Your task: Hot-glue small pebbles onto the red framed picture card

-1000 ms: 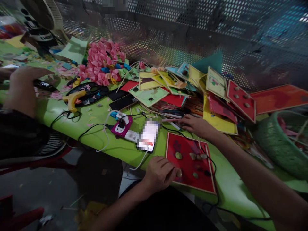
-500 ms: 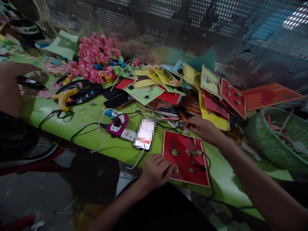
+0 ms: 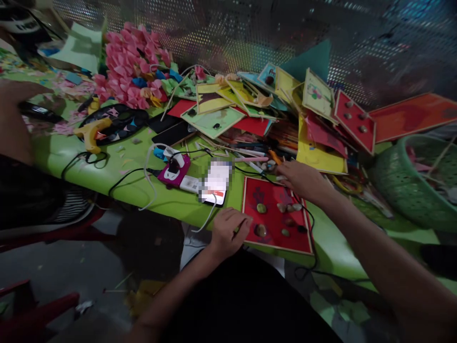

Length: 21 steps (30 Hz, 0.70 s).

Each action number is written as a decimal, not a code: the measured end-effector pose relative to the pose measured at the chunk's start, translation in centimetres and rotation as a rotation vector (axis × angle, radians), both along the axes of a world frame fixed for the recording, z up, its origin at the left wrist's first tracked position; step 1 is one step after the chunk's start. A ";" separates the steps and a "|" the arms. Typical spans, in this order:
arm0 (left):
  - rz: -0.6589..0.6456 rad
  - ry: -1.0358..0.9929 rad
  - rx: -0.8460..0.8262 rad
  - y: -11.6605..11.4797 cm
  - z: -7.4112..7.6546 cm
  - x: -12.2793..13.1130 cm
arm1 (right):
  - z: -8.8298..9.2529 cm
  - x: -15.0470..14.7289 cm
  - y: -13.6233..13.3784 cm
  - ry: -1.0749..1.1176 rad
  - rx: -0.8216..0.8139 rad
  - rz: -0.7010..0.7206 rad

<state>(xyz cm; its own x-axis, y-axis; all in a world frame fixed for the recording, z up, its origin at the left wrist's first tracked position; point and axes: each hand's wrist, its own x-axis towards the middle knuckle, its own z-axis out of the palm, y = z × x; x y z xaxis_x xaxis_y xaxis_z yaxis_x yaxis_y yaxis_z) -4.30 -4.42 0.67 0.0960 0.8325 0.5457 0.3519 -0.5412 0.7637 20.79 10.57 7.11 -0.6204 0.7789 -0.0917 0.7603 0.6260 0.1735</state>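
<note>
A red framed board [image 3: 271,190] lies on the green table near my body. Several small stones are on it, among them a green stone [image 3: 261,208] and a brownish stone [image 3: 261,230]. My left hand [image 3: 231,229] is beside the board's lower left edge, fingers curled together; a small greenish thing shows between them, too small to name. Beyond the board's upper right corner, my right hand [image 3: 294,177] reaches down at a small pile of stones [image 3: 268,165], its fingertips partly hidden. A black cord [image 3: 312,228] crosses the board's right side.
A lit phone [image 3: 217,181] and a purple power adapter [image 3: 174,171] with cables lie left of the board. Framed pictures [image 3: 214,119] are heaped behind. A yellow glue gun [image 3: 93,133] and another person's arm [image 3: 12,124] are left, a green basket [image 3: 400,176] right.
My left hand has drawn back from the brownish stone to the board's edge. My right hand has come down over the stone pile. The whole view has shifted slightly.
</note>
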 end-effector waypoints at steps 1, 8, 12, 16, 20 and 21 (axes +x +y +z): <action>0.005 -0.013 -0.010 0.0 0.0 0.0 | 0.2 0.0 -0.2 0.018 -0.003 -0.022; 0.035 -0.168 -0.157 0.0 0.6 -0.3 | 1.5 0.9 -2.5 0.580 -0.177 -0.190; 0.054 -0.220 -0.239 0.2 1.4 -0.2 | 1.3 2.0 -3.2 0.704 -0.219 -0.275; 0.047 -0.198 -0.214 0.4 2.0 0.2 | 0.6 2.4 -2.5 0.668 -0.134 -0.304; 0.047 -0.187 -0.199 0.5 1.7 0.5 | 0.0 1.6 -1.6 0.525 -0.118 -0.246; 0.048 -0.181 -0.200 0.5 1.5 0.5 | -0.1 1.3 -1.5 0.493 -0.115 -0.241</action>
<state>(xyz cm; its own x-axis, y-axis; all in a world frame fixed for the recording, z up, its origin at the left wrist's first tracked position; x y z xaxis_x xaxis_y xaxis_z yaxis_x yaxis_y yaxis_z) -3.82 -3.96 2.14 -0.0303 0.9266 0.3749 0.2214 -0.3595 0.9065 22.11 9.10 7.06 -0.4166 0.9063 0.0717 0.8582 0.4180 -0.2979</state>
